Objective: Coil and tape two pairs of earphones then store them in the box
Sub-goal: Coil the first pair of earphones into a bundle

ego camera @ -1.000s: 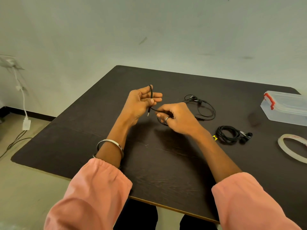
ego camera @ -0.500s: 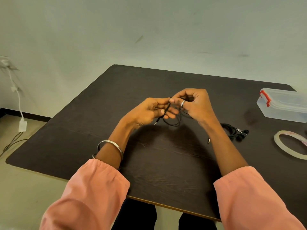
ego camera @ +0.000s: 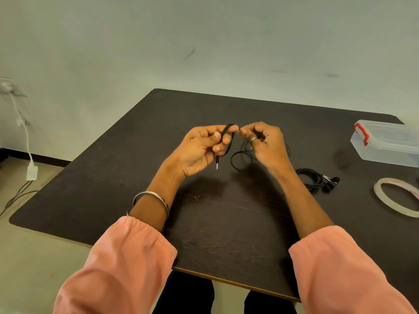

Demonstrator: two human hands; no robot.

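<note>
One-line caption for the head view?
Both hands wind an earphone cable above the table.

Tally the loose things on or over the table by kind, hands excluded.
Earphones: 2, one pair held in both hands, one coiled pair lying on the table
Plastic box: 1
Tape roll: 1
Total: 4

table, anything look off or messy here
Nothing stands out. One earphone cable is held between both hands, the second pair lies coiled on the table, the box is shut, and the tape lies flat.
</note>
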